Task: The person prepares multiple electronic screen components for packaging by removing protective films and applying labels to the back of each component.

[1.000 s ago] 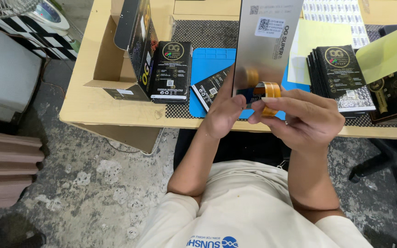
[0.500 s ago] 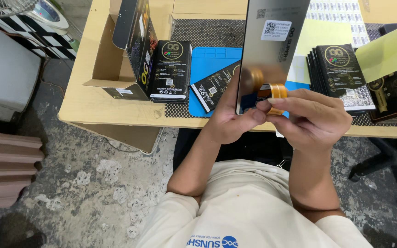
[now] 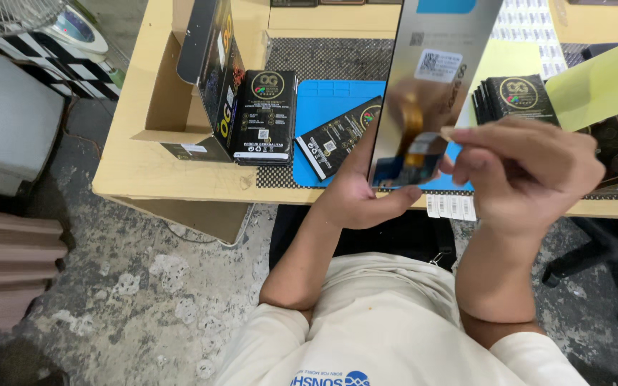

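Observation:
My left hand (image 3: pixel 355 187) grips the lower end of a long silvery screen panel (image 3: pixel 434 78), held upright above the desk's near edge. A white sticker sits on the panel's upper part and an orange flex ribbon (image 3: pixel 416 136) hangs at its lower end. My right hand (image 3: pixel 523 171) is at the panel's lower right, with fingertips pinching at the ribbon's end. A blue work mat (image 3: pixel 330 107) lies on the desk under the panel, with a black flat box (image 3: pixel 337 137) lying slantwise on it.
A wooden desk (image 3: pixel 137 150) holds an open cardboard carton (image 3: pixel 173 93), a standing black package (image 3: pixel 266 118), stacks of black boxes (image 3: pixel 516 96) at right and a yellow-green sheet (image 3: pixel 599 86). Concrete floor lies below; a fan and a grey box are at left.
The panel has been raised and tilted farther up. My right hand moved from in front of the ribbon to its right side, so the ribbon end now shows.

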